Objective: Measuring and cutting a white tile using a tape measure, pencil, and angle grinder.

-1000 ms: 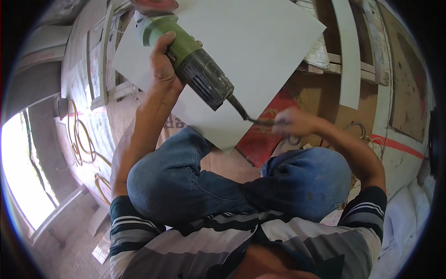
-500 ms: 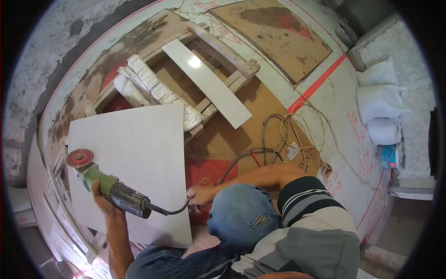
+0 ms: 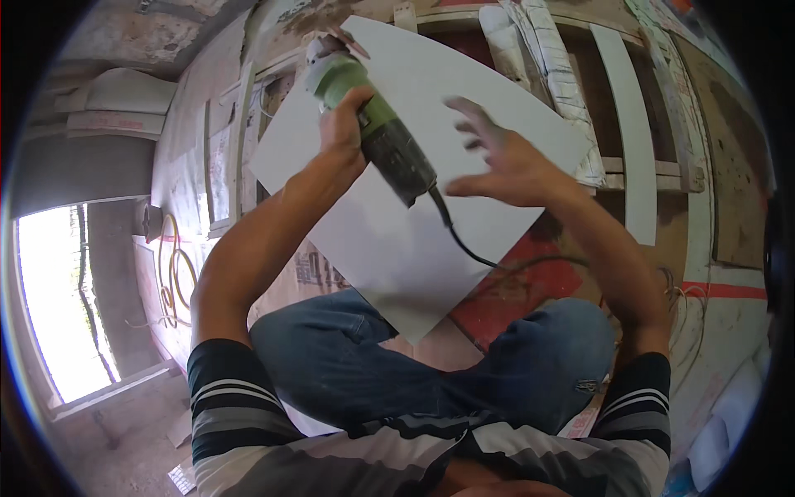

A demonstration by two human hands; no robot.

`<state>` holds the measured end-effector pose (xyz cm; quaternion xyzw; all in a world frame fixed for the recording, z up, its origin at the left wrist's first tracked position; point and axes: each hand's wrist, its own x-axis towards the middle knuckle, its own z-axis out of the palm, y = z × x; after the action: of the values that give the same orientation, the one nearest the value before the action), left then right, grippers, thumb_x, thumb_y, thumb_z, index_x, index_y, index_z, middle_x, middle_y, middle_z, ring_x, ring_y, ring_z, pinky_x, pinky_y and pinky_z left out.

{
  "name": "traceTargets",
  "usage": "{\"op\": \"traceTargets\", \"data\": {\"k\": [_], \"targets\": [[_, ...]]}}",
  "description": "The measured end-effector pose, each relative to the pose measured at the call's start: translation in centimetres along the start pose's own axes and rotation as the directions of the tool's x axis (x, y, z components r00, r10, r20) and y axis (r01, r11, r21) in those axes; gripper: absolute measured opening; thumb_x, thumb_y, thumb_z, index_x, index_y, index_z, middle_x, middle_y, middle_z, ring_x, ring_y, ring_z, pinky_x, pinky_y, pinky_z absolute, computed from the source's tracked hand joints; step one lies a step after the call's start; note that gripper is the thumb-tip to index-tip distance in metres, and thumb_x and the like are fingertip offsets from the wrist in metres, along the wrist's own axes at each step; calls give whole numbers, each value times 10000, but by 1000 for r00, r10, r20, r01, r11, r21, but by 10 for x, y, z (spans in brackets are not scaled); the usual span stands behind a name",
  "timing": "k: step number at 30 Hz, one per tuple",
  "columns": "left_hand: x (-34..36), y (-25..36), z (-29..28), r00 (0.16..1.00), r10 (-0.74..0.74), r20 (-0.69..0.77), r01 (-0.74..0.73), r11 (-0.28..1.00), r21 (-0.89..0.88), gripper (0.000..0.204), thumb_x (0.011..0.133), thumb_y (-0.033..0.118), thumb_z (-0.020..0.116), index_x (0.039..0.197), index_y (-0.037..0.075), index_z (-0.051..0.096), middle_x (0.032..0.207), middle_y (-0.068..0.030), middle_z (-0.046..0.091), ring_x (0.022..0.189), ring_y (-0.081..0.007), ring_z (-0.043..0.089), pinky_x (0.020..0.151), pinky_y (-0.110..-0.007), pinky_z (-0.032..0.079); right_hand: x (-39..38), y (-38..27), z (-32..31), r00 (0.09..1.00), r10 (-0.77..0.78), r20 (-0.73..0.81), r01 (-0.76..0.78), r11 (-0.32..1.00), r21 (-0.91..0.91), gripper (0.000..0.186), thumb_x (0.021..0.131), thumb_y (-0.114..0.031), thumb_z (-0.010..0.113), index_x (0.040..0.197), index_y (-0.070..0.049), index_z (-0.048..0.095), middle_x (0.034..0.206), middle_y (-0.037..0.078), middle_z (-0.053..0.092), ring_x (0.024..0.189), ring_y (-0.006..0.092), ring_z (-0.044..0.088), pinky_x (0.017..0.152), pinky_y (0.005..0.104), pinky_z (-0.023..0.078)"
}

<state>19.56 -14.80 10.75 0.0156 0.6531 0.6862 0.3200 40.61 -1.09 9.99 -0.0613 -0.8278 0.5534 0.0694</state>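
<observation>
My left hand (image 3: 344, 124) is wrapped round the green and black angle grinder (image 3: 399, 156), near its green head. The grinder is held above a large white tile (image 3: 431, 248), its disc (image 3: 351, 43) seen nearly edge-on toward the far side. From its back end the black power cord (image 3: 465, 245) hangs in a curve to the right. My right hand (image 3: 513, 170) is over the tile's right part, right of the grinder, fingers spread and slightly blurred, with nothing in it.
A narrow white tile strip (image 3: 627, 124) lies across a wooden frame (image 3: 679, 124) at the right. Beside it are wrapped long bundles (image 3: 559, 83). Brown board (image 3: 720, 149) lies farther right. Yellow hose (image 3: 175, 265) is coiled at left, near a bright opening (image 3: 62, 298).
The view has swung left. My right hand has let go of the cord and risen over the tile with fingers apart. My left hand still holds the grinder, its disc now turned nearly edge-on.
</observation>
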Motion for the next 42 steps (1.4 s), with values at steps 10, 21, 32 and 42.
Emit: {"op": "traceTargets", "data": {"k": [10, 21, 32, 42], "targets": [[147, -29, 72, 958, 115, -262, -165, 970, -177, 349, 678, 162, 728, 941, -18, 586, 801, -99, 585, 665, -229, 589, 631, -363, 519, 149, 82, 17, 944, -5, -331, -141, 897, -418, 813, 662, -178, 646, 1400, -276, 318, 1034, 203, 577, 941, 372, 595, 785, 443, 495], [286, -28, 12, 942, 26, -336, -102, 972, -210, 482, 624, 213, 757, 996, -51, 599, 893, -127, 608, 744, -238, 604, 671, -383, 518, 276, 129, 32, 965, -107, -241, -32, 860, -510, 656, 704, -315, 653, 1324, -256, 446, 954, 167, 615, 846, 338, 625, 743, 431, 508], [321, -16, -24, 974, 161, -158, -199, 944, -262, 373, 748, 203, 716, 1011, -26, 583, 888, -110, 611, 735, -258, 622, 661, -401, 534, 328, 121, 47, 985, 52, -165, -121, 890, -439, 598, 736, -346, 633, 1295, -190, 492, 944, 177, 604, 893, 312, 610, 765, 409, 502], [328, -14, -25, 971, 119, -210, -159, 969, -190, 344, 771, 194, 703, 1003, -31, 584, 862, -110, 618, 709, -249, 627, 657, -376, 536, 331, 117, 34, 981, 133, -144, -174, 928, -329, 436, 705, -375, 637, 917, 5, 667, 918, 174, 647, 871, 308, 634, 757, 399, 510]]}}
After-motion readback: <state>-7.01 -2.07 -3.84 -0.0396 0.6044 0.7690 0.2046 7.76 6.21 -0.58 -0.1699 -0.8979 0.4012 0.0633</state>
